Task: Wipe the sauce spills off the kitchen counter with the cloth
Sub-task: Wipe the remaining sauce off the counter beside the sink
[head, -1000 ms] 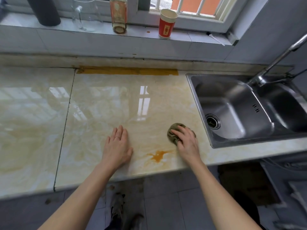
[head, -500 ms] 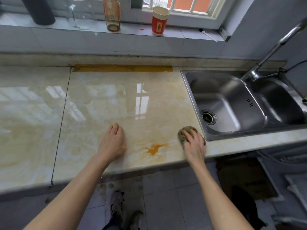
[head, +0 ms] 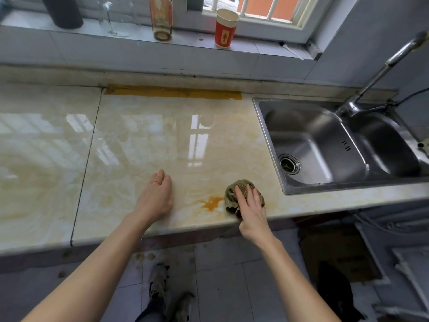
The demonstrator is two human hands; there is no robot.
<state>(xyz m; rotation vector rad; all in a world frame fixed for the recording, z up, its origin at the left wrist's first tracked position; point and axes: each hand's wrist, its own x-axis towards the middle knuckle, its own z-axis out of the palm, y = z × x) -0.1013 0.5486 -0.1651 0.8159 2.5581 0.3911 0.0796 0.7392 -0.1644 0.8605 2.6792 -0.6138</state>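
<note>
Marble counter (head: 162, 135) beside steel sink (head: 325, 140): orange sauce (head: 211, 203) between flat left grip (head: 156, 196) and flat-fingered right grip (head: 251, 210) pressing cloth (head: 230, 195).

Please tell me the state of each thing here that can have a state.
Orange sauce spill: not yet wiped.
Crumpled brown cloth: bunched, just right of spill.
Right hand: fingers straight, pressing cloth.
Left hand: flat on beige marble counter.
Red paper cup: upright on windowsill.

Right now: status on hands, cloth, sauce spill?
Left hand flat on glossy beige marble counter. Right hand presses flat on crumpled olive-brown cloth. Orange sauce spill unwiped, right beside cloth's left edge. Nothing between them.
</note>
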